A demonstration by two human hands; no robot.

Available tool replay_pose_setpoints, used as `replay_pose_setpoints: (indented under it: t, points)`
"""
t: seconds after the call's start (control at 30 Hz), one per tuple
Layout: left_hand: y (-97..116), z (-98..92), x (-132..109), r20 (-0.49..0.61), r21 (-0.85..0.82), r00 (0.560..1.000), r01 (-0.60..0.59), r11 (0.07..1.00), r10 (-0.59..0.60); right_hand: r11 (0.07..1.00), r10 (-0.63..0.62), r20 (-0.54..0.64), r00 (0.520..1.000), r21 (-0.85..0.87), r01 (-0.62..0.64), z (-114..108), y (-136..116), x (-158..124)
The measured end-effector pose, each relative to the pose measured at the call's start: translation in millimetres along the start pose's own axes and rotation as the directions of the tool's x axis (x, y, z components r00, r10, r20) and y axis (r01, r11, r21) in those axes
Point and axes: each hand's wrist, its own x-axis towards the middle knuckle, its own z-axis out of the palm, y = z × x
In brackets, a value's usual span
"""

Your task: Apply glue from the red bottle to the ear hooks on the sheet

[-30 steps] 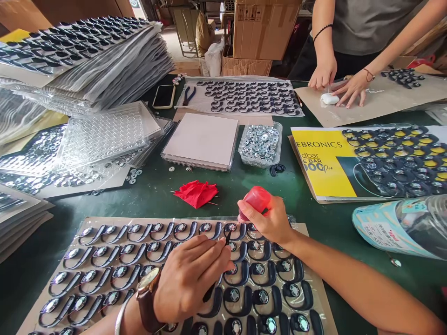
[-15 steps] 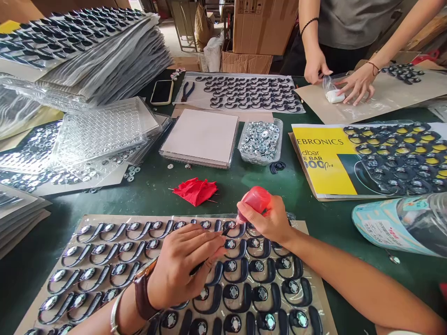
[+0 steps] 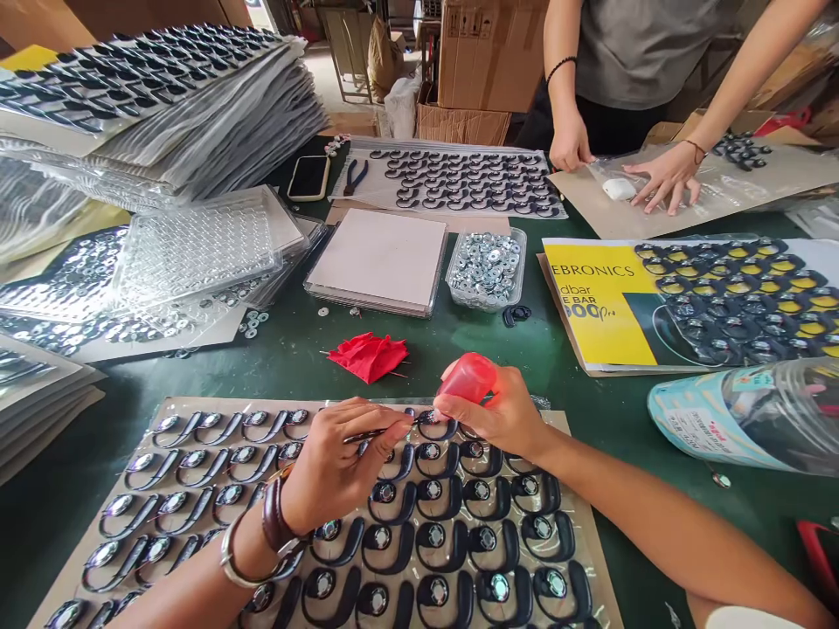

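My left hand pinches thin dark tweezers, whose tip reaches one of the back-row pieces. Wrapped in my right hand is a red squeeze bottle, tilted with its nozzle end down by the same piece. Below both hands, rows of black ear-hook earphone shells with round silver speaker discs lie on a film-covered cardboard sheet. The nozzle's exact contact is too small to make out. Some shells are hidden behind my hands.
Beyond lie a red cloth, a tub of metal discs, card sheets, pliers and a phone. Tall stacked trays stand left; a jar lies right. Opposite, another person's hands press a plastic bag.
The tweezers and red bottle remain in my hands, both shifted slightly left. The view has moved a little. The other person's hand now lies flatter on the plastic.
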Motion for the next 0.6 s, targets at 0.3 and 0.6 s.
replay_pose_setpoints:
  t: [0.3, 0.6]
  points:
    - [25, 2.3, -37, 0.084, 0.196, 0.925, -0.380, 0.904, 0.371, 0.988, 0.083, 0.024, 0.996, 0.131, -0.086, -2, -16, -15]
    - [32, 13.1, -50, 0.162, 0.368, 0.890, -0.456, 0.811, 0.427, 0.995, -0.020, -0.014, 1.000, 0.097, 0.022, 20, 14, -30]
